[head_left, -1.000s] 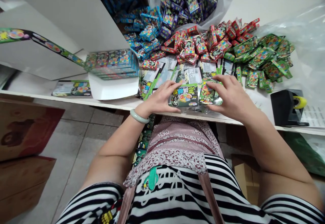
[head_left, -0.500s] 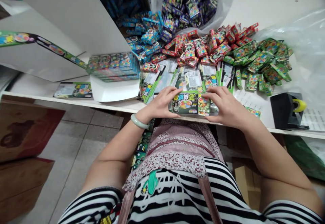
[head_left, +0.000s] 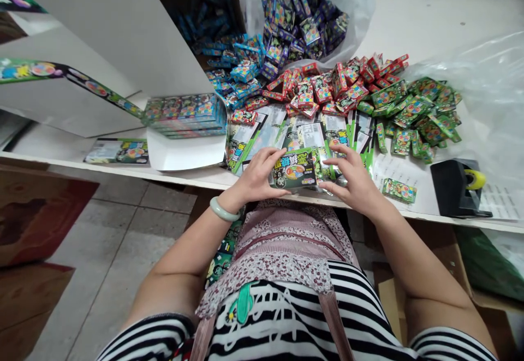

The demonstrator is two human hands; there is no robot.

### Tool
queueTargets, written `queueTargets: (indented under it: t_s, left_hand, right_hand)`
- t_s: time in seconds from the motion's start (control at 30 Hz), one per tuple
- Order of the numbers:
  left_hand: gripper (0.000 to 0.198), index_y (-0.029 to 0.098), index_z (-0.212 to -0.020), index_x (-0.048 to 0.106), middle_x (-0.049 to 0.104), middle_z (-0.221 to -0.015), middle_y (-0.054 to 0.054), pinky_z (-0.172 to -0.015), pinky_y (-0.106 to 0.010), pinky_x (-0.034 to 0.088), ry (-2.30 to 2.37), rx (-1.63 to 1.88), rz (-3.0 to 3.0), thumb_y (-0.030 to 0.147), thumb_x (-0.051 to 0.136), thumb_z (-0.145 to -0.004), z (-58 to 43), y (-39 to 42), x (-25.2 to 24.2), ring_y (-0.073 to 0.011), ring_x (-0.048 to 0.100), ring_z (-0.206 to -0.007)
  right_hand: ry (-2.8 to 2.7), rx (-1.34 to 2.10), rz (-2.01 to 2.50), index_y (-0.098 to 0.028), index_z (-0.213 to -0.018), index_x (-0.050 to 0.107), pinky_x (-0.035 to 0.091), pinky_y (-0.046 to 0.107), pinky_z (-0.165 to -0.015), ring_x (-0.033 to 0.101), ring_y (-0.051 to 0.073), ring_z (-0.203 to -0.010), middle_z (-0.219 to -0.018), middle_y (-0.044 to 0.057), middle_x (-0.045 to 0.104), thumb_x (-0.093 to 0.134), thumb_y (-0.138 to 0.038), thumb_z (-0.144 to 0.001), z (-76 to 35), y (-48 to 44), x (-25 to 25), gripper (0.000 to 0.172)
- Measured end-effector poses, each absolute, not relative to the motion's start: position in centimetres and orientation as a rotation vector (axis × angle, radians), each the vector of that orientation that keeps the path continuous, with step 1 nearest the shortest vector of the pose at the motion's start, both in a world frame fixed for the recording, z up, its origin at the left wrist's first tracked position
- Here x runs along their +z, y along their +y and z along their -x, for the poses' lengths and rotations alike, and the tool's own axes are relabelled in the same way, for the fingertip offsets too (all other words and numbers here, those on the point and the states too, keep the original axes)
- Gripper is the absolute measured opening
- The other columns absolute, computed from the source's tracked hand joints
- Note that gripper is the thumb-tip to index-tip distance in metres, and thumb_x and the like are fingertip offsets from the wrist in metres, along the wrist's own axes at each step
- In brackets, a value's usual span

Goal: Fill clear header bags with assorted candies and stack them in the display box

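Near the table's front edge lies a flat black-and-green candy packet (head_left: 293,169), with yellow lettering and a clear plastic end at its right. My left hand (head_left: 260,174) grips its left end, thumb along the near edge and fingers along the far edge. Around the plastic end, my right hand (head_left: 350,178) has its thumb at the near side and its fingers at the far side. Similar flat packets (head_left: 241,141) lie beneath and beyond it. Past these are piled small red candy boxes (head_left: 321,88) and green candy boxes (head_left: 421,104).
Blue boxes (head_left: 243,71) spill from a carton at the back; purple boxes (head_left: 303,17) fill a plastic bag (head_left: 362,0). On the left stands an opened white display box (head_left: 180,151) with boxes stacked inside. A black tape dispenser (head_left: 452,189) and single green box (head_left: 399,190) sit right.
My right hand has shifted left along the packet, and the small green box face at its right end is now mostly covered. The view has tilted slightly.
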State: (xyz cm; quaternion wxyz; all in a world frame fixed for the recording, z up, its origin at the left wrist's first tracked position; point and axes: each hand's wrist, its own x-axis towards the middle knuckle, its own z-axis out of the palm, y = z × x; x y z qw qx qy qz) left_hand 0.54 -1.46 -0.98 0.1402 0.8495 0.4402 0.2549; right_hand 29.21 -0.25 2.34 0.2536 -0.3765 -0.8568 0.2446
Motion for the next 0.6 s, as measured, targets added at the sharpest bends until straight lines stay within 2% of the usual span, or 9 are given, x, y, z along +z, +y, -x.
queueTargets:
  t_s: [0.07,0.17,0.27,0.33,0.4,0.47,0.53,0.6]
  left_hand:
    - [0.102,0.020,-0.154,0.030,0.049,-0.132,-0.017,-0.106,-0.055,0.046,1.279,0.744,-2.472,0.063,0.076,-0.074,-0.7,-1.5,-1.0,-0.0358,0.052,-0.123]
    - [0.102,0.020,-0.154,0.031,0.049,-0.131,-0.017,-0.106,-0.054,0.047,1.283,0.768,-2.454,0.063,0.076,-0.073,-0.7,-1.5,-1.2,-0.0355,0.052,-0.122]
    - [0.102,0.023,-0.153,0.032,0.049,-0.130,-0.016,-0.107,-0.056,0.046,1.360,0.829,-2.419,0.065,0.077,-0.072,0.1,-1.3,-1.3,-0.0355,0.052,-0.123]
    - [0.102,0.025,-0.153,0.032,0.048,-0.130,-0.015,-0.109,-0.058,0.045,1.415,0.846,-2.402,0.064,0.078,-0.071,0.7,-1.1,-1.3,-0.0364,0.051,-0.124]
    - [0.103,0.027,-0.154,0.031,0.048,-0.131,-0.014,-0.109,-0.059,0.045,1.436,0.859,-2.392,0.064,0.078,-0.070,1.0,-0.9,-1.2,-0.0372,0.051,-0.125]
    - [0.104,0.028,-0.155,0.029,0.048,-0.131,-0.014,-0.108,-0.059,0.046,1.438,0.878,-2.383,0.064,0.078,-0.071,1.0,-0.8,-1.2,-0.0372,0.051,-0.124]
    - [0.103,0.029,-0.156,0.027,0.048,-0.131,-0.014,-0.107,-0.058,0.047,1.444,0.892,-2.377,0.065,0.076,-0.072,1.1,-0.9,-1.3,-0.0368,0.052,-0.123]
    - [0.102,0.029,-0.156,0.027,0.048,-0.131,-0.015,-0.105,-0.057,0.048,1.463,0.906,-2.373,0.066,0.075,-0.074,1.5,-1.0,-1.5,-0.0365,0.053,-0.123]
  right_hand:
    - [-2.289,0.690,1.058,-0.025,-0.121,0.062,0.037,0.061,-0.115,0.038,0.034,-0.144,-0.149,0.015,0.041,0.058,-0.053,-0.092,-28.4,-0.9,1.6,0.040]
    - [-2.271,0.794,1.027,-0.026,-0.117,0.067,0.040,0.057,-0.114,0.042,0.031,-0.142,-0.149,0.013,0.045,0.056,-0.050,-0.094,-28.0,0.4,0.8,0.036]
    - [-2.078,0.728,1.203,-0.027,-0.110,0.069,0.045,0.055,-0.107,0.060,0.027,-0.121,-0.124,0.010,0.065,0.054,-0.046,-0.094,-29.5,6.3,0.4,0.029]
    - [-1.846,0.522,1.443,-0.021,-0.112,0.067,0.050,0.052,-0.099,0.064,0.027,-0.107,-0.116,0.013,0.067,0.056,-0.043,-0.089,-30.9,11.9,0.0,0.034]
    - [-1.723,0.362,1.592,-0.016,-0.129,0.056,0.051,0.050,-0.096,0.062,0.029,-0.109,-0.125,0.018,0.061,0.067,-0.041,-0.079,-32.0,17.2,-0.4,0.058]
    - [-1.699,0.333,1.654,-0.013,-0.136,0.049,0.051,0.048,-0.093,0.062,0.028,-0.106,-0.122,0.018,0.062,0.073,-0.039,-0.071,-32.3,20.9,-0.6,0.074]
    - [-1.672,0.385,1.677,-0.013,-0.130,0.051,0.052,0.045,-0.089,0.063,0.026,-0.098,-0.109,0.014,0.065,0.074,-0.037,-0.069,-32.0,22.5,-0.6,0.070]
    - [-1.594,0.486,1.659,-0.015,-0.120,0.055,0.054,0.042,-0.083,0.064,0.024,-0.089,-0.096,0.008,0.066,0.070,-0.037,-0.071,-31.6,22.3,-0.6,0.056]
